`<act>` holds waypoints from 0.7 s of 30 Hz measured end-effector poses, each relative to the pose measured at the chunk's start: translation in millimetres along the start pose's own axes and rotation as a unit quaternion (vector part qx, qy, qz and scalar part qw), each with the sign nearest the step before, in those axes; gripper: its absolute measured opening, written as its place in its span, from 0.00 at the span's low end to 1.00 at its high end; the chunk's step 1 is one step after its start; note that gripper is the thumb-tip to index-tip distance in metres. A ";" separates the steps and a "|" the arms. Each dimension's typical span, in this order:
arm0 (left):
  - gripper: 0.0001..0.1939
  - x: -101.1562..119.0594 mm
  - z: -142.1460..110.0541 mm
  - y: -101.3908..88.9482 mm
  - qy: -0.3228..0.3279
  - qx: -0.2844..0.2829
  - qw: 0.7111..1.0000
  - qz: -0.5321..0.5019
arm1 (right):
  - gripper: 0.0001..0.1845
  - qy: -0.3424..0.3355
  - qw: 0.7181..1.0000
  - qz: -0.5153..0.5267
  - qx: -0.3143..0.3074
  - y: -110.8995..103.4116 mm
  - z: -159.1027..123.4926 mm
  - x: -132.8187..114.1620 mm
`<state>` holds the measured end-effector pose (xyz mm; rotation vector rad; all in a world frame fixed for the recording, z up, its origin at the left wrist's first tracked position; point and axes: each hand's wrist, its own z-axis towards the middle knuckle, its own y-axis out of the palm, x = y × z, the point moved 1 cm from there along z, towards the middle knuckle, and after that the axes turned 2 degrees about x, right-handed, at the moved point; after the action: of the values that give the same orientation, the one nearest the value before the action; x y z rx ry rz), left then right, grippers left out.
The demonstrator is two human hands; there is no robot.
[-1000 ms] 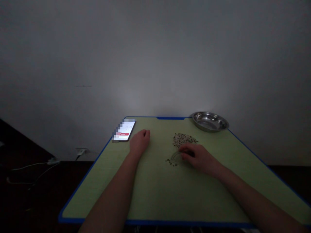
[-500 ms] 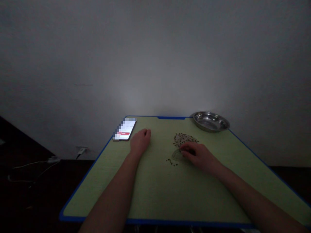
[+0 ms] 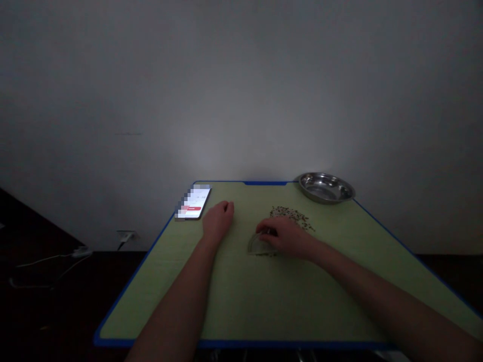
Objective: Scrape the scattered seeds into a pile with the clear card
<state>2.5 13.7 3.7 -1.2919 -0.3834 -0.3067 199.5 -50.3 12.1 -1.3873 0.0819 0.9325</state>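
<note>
My right hand [image 3: 285, 236] pinches a clear, half-round plastic protractor [image 3: 254, 245] low over the table or on it; the fingers cover part of its edge. A few dark small grains [image 3: 266, 255] show along the protractor's near side. Just beyond the hand lies a spread heap of dark and pale grains, like beans or seeds [image 3: 289, 212], partly hidden by the knuckles. My left hand [image 3: 219, 218] rests on the table, curled into a loose fist with nothing visible in it, right of a lit phone [image 3: 198, 202].
The green table [image 3: 234, 301] has a blue rim and stands against a grey wall [image 3: 241, 100]. A shiny metal bowl [image 3: 326, 188] sits at its back right corner. To the left, cables run from a wall socket [image 3: 126, 235] near the floor.
My right hand has slid left with the protractor, bringing it over or beside the few stray grains. Some heap grains now reach farther right. My left hand stays put.
</note>
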 end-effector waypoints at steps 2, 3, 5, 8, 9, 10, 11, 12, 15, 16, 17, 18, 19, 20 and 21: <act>0.22 -0.2 0.5 0.4 0.001 0.002 1.000 -0.001 | 0.08 -0.007 1.000 0.015 -0.021 1.9 -0.8 -1.5; 0.23 -0.2 0.6 0.6 0.002 0.003 1.000 0.000 | 0.08 -0.007 0.999 0.019 -0.029 2.1 -2.5 -2.1; 0.23 0.1 0.8 0.7 0.002 0.003 1.000 0.002 | 0.08 -0.007 0.999 0.026 -0.046 1.6 -7.7 -3.8; 0.22 0.6 0.6 0.7 0.003 0.003 1.000 0.002 | 0.08 0.001 0.997 0.048 -0.067 1.1 -17.6 -7.7; 0.22 0.8 0.5 0.6 0.003 0.004 1.000 0.002 | 0.08 0.002 0.996 0.056 -0.072 1.3 -21.0 -9.2; 0.22 1.0 0.3 0.6 0.004 0.005 1.000 0.002 | 0.08 0.004 0.995 0.062 -0.077 1.7 -24.4 -10.6; 0.22 1.2 0.2 0.5 0.005 0.005 1.000 0.001 | 0.08 0.005 0.994 0.067 -0.081 2.2 -27.9 -12.0; 0.22 1.3 0.0 0.3 0.006 0.006 1.000 0.001 | 0.08 0.005 0.994 0.071 -0.083 2.7 -31.3 -13.2; 0.22 1.6 -0.2 -0.2 0.002 0.007 1.000 0.001 | 0.07 0.010 0.994 0.072 -0.085 3.9 -42.4 -16.1; 0.22 1.6 -0.1 -0.4 -0.001 0.007 1.000 0.001 | 0.07 0.014 0.994 0.071 -0.083 4.0 -46.3 -16.8; 0.22 1.7 0.0 -0.5 -0.002 0.005 1.000 0.002 | 0.07 0.019 0.994 0.071 -0.080 3.9 -50.2 -17.4; 0.23 1.7 0.1 -0.6 -0.003 0.003 1.000 0.002 | 0.07 0.024 0.994 0.073 -0.078 3.8 -54.1 -18.2; 0.23 1.8 0.3 -0.6 -0.002 0.002 1.000 0.002 | 0.07 0.030 0.993 0.078 -0.078 3.7 -57.8 -19.1; 0.23 2.0 0.6 -0.7 0.000 0.002 1.000 0.002 | 0.07 0.037 0.993 0.084 -0.078 3.5 -61.3 -20.3; 0.23 2.1 0.9 -0.7 0.001 0.002 1.000 0.002 | 0.07 0.043 0.992 0.090 -0.078 3.4 -64.5 -21.7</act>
<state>3.9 14.4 5.4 -1.2875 -0.3799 -0.3044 213.0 -116.9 6.0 -1.5849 0.2053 1.0465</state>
